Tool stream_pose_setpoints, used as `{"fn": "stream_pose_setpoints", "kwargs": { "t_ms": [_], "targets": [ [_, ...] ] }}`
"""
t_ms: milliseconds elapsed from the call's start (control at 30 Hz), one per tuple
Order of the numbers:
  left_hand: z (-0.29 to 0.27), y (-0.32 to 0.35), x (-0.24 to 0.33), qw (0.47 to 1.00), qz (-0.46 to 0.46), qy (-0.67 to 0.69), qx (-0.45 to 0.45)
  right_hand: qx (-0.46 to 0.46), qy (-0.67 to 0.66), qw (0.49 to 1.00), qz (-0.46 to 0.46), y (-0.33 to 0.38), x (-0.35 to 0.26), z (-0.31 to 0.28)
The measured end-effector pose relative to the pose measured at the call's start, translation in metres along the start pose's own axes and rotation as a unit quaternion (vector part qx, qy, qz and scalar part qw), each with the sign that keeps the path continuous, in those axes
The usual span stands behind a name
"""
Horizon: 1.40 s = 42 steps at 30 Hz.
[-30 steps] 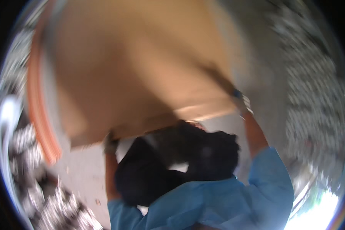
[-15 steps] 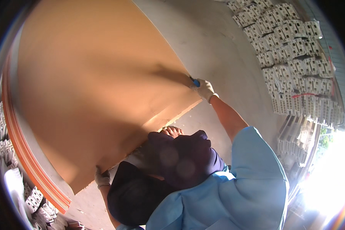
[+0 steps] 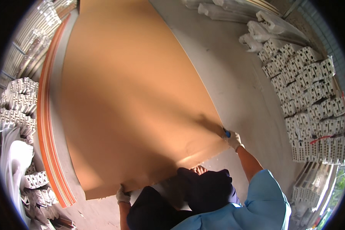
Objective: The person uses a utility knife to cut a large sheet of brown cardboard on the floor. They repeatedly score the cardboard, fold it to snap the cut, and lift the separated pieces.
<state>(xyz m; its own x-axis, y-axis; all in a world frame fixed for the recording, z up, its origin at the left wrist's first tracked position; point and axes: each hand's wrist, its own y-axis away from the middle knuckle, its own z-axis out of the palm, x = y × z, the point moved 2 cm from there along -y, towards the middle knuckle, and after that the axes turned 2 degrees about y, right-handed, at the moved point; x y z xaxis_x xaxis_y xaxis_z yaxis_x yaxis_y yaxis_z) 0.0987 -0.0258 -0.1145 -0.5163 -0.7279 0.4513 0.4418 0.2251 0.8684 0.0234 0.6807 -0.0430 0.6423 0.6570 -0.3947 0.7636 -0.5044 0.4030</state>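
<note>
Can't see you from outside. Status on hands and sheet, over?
Left hand at near edge of sheet. Right hand at near right corner, holding blue tool. Sheet spread over floor. Foot close to near edge.

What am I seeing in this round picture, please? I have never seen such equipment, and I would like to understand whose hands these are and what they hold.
There is no machine here: these are a person's own two hands, in pale gloves. A wide fisheye camera on their head looks down, so straight edges bend and the rim is dark.

A large brown sheet lies across the floor. The left hand is at its near edge. The right hand holds a small blue object at the sheet's right corner; it is mostly hidden, so I cannot tell its kind. An orange striped strip lies left of the sheet, and pale pieces are stacked at the right.
</note>
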Motion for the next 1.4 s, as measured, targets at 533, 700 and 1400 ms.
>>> {"fn": "stream_pose_setpoints", "kwargs": {
  "t_ms": [533,700,1400],
  "targets": [
    [0.003,0.012,-0.008,0.988,0.095,-0.087,0.089,-0.116,-0.146,0.982,0.002,-0.033,0.036,0.019],
    [0.016,0.022,0.001,0.995,0.029,-0.091,-0.01,-0.002,0.055,0.999,0.002,-0.017,0.018,0.014],
    [0.044,0.052,-0.003,0.975,0.095,-0.122,0.158,-0.026,0.227,0.97,0.08,0.002,-0.041,-0.003]
  ]
}}
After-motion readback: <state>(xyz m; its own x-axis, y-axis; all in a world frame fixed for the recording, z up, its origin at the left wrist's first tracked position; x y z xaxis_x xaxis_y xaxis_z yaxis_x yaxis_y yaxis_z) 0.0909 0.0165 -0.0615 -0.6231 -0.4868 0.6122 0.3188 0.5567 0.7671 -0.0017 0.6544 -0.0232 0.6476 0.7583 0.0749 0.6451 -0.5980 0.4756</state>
